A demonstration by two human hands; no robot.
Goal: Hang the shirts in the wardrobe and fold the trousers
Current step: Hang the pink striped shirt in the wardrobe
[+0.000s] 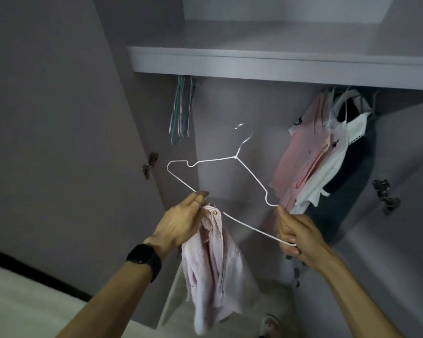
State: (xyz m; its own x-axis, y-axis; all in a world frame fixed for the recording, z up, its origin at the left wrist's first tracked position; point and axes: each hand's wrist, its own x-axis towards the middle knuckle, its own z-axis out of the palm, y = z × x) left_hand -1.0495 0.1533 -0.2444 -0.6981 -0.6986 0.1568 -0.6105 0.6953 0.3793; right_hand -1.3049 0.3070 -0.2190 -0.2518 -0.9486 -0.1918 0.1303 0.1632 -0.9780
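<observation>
Pink shirt (213, 264) dangles crumpled from the left hand (181, 223), which pinches its collar together with one end of the white wire hanger (235, 156). Right hand (296, 232) has its fingers curled tight round the other end. The hanger is tilted, in front of the open wardrobe (254, 67), with hung clothes (310, 162) to the right.
</observation>
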